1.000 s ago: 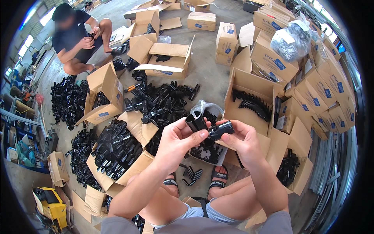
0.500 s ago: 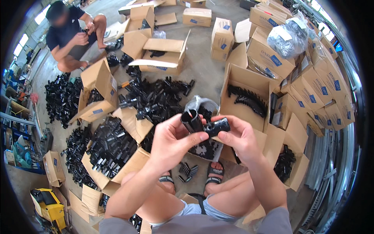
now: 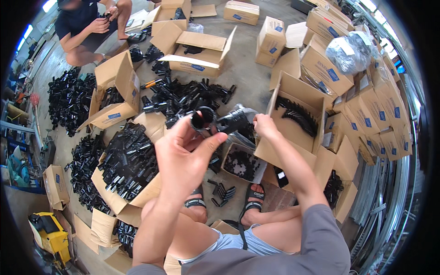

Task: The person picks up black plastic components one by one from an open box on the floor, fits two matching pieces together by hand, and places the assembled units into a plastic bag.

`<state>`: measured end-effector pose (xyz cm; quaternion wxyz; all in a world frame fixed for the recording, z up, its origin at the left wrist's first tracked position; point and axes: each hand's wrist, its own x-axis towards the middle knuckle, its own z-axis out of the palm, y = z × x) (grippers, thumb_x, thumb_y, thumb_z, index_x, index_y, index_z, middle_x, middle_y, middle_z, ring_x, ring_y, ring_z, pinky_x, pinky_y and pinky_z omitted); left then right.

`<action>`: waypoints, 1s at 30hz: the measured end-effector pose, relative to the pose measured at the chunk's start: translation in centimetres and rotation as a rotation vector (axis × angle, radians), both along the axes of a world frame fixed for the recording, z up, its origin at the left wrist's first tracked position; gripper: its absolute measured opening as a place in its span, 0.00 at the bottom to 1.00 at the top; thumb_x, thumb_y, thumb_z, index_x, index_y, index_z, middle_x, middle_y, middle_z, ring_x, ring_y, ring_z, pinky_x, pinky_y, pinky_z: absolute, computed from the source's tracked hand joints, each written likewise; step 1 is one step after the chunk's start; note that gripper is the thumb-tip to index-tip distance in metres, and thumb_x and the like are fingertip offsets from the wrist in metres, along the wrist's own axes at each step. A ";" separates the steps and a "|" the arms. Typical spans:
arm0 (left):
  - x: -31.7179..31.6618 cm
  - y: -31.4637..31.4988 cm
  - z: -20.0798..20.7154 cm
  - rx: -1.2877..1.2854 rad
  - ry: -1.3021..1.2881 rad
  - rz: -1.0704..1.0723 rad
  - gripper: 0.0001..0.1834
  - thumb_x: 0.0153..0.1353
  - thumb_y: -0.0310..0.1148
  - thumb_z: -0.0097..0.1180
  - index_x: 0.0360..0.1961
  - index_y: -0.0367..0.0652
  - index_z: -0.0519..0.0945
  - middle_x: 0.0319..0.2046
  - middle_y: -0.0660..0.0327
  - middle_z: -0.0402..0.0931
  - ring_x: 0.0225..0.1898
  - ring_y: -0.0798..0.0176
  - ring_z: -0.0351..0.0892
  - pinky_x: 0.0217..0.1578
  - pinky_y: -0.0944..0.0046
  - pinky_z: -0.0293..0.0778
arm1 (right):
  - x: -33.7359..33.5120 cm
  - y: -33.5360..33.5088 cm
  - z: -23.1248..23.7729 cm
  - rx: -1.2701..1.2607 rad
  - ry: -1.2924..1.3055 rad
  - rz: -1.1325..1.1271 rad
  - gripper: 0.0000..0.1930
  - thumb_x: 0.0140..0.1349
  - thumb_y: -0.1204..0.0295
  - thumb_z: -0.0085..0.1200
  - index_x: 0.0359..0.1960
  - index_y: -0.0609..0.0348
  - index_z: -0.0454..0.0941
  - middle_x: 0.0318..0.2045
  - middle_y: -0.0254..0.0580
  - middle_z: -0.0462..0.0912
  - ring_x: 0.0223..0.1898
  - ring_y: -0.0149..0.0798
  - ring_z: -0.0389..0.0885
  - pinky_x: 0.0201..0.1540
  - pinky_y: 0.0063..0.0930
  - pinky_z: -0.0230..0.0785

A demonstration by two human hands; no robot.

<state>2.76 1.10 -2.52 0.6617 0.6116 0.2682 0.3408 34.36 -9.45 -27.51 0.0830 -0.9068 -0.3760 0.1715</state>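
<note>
My left hand [image 3: 183,153] grips a black tubular pipe connector [image 3: 203,120], its round open end facing up and a shorter, thicker branch pointing right. My right hand [image 3: 266,127] is away from the connector, its fingers closed at the edge of a clear plastic bag [image 3: 249,112]. The connector partly hides this bag. Below my hands stands a small open box [image 3: 262,172] with many tiny black pieces [image 3: 243,164] in it. Several black connectors [image 3: 221,193] lie on the floor between my sandalled feet.
Heaps of black connectors [image 3: 68,103] cover the floor at left and ahead. Open cartons [image 3: 298,87] stand ahead and right, near stacked cartons [image 3: 385,110]. Metal profiles [image 3: 373,211] lie far right, a yellow machine [image 3: 51,236] lower left. Another person [image 3: 82,32] squats at far left.
My right hand has let go of the connector and moved right and up to the plastic bag. My left hand has shifted left and up with the connector. The view has tilted slightly.
</note>
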 end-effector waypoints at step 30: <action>-1.7 4.1 -1.0 -0.647 -0.112 0.038 0.14 0.68 0.34 0.64 0.51 0.38 0.82 0.44 0.63 0.84 0.46 0.67 0.83 0.52 0.58 0.83 | -17.9 3.5 11.7 1.273 0.804 -0.527 0.12 0.71 0.79 0.55 0.53 0.69 0.79 0.45 0.46 0.85 0.43 0.36 0.86 0.47 0.28 0.82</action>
